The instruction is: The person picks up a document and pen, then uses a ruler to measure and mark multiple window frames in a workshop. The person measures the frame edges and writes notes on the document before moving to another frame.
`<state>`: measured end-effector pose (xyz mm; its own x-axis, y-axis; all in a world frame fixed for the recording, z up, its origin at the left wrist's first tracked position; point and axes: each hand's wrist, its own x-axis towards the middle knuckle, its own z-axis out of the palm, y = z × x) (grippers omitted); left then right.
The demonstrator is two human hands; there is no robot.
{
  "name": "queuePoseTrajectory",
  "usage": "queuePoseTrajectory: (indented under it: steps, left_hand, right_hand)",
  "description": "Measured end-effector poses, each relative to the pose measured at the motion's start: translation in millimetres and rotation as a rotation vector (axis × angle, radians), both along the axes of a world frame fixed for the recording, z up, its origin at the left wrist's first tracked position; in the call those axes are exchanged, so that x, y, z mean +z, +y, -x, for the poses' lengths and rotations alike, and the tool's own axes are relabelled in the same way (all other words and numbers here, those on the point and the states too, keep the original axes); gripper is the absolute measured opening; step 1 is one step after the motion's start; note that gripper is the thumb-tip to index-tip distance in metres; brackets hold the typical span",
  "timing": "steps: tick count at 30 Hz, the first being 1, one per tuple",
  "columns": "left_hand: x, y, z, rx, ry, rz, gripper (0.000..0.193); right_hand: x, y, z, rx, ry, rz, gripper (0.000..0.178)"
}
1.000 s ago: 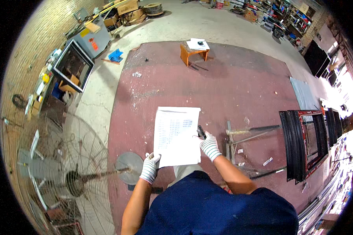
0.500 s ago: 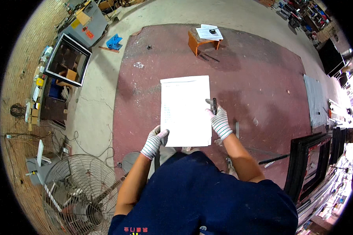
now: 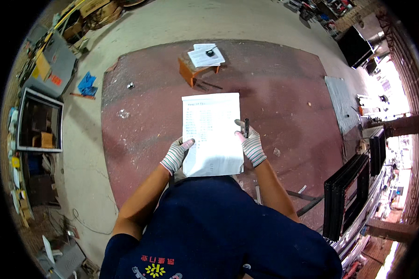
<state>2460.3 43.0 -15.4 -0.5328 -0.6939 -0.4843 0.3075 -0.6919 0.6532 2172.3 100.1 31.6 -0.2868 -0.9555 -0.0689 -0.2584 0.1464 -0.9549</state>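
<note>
In front of my body is a sheaf of white paper (image 3: pixel 212 135) with rows of writing, its top edge folded over. My left hand (image 3: pixel 175 155), in a striped knit glove, pinches the left edge, thumb on top and fingers hidden beneath. On the opposite edge, my right hand (image 3: pixel 252 145), gloved the same way, grips the paper with the thumb on its face. A black pen (image 3: pixel 246 126) stands up between that hand's fingers, pointing away from the sheet.
Beyond the paper stands a small wooden stool (image 3: pixel 187 73) bearing loose sheets (image 3: pixel 200 58) and a small black object (image 3: pixel 210 53). Black frames (image 3: pixel 333 204) lean at the right. A grey sheet (image 3: pixel 341 104) lies on the red floor covering. Blue plastic (image 3: pixel 87 84) and a framed panel (image 3: pixel 39 120) are left.
The view has turned right, so the stool sits farther left and the fan has left the picture. My left hand now holds the paper higher up its edge.
</note>
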Motion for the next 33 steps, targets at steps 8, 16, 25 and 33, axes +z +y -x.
queuePoseTrajectory:
  steps: [8,16,25,33]
  left_hand:
    - [-20,-136,82,0.078,-0.047,-0.003,0.035]
    - [-60,-232,154,0.316,-0.212,-0.099,0.033]
    - [-100,-336,175,0.610,-0.171,-0.235,0.035]
    - [-206,-468,201,0.681,-0.299,-0.382,0.042]
  right_hand:
    - [-21,-112,89,-0.220,-0.256,-0.105,0.040]
    - [-45,-237,233,-0.312,-0.204,-0.240,0.027]
    - [-93,-383,317,-0.126,0.150,-0.542,0.036]
    - [-76,-558,281,0.336,0.701,-0.540,0.034]
